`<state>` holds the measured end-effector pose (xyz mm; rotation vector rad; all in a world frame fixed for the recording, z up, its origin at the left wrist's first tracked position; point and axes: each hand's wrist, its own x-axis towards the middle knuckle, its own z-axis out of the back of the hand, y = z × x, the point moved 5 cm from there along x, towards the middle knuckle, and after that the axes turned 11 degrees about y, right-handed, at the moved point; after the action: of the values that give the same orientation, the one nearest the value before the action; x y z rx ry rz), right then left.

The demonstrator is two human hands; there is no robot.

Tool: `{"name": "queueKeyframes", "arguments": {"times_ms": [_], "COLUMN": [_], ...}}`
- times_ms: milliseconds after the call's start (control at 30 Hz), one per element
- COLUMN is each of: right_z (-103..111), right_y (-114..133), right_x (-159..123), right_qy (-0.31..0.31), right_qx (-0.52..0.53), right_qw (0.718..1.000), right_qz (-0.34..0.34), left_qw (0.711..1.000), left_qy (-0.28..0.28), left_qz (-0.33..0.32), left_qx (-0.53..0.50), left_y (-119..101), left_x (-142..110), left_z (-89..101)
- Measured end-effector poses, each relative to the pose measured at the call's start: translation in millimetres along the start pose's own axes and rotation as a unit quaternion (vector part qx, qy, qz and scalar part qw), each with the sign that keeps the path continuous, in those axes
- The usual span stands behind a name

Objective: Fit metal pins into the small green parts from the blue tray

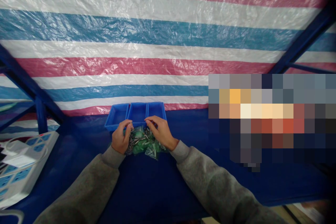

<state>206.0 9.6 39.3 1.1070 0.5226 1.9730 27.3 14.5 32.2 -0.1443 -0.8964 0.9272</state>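
Note:
My left hand (121, 137) is at the left edge of a heap of metal screws (138, 140), thumb and forefinger brought together. Whatever is between those fingertips is too small to make out. From the right, my right hand (162, 132) reaches over the heap with its fingers curled into a pinch, and its contents cannot be made out either. Under and among the screws lies crumpled green and clear plastic bagging (143, 147). Just behind both hands sits a blue tray (107, 126) with three compartments.
The blue tabletop (152, 189) spreads around the heap. White power strips (28, 182) with a plug and cables lie at the left. Blue frame bars (40, 112) and a striped plastic sheet (147, 66) close off the back. A pixelated patch hides the right side.

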Motion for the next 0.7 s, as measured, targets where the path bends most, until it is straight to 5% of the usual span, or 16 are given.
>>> {"name": "queueKeyframes", "arguments": {"times_ms": [167,367,700], "right_z": [1.6,1.1,-13.4], "right_y": [-0.8,-0.6,4.9], "right_x": [0.6,0.0,-1.6], "right_qy": [-0.006,0.003,0.09], "right_qx": [-0.006,-0.009,-0.01], "right_qw": [1.0,1.0,0.995], "right_qz": [-0.002,0.0,0.046], "left_qw": [0.997,1.0,1.0], "left_qy": [0.049,0.002,-0.005], "left_qz": [-0.048,0.008,0.007], "left_qx": [0.029,0.001,-0.015], "left_y": [-2.8,6.5,4.5], "left_x": [1.5,1.0,-0.6], "left_z": [-5.3,-3.7,-2.4]}}
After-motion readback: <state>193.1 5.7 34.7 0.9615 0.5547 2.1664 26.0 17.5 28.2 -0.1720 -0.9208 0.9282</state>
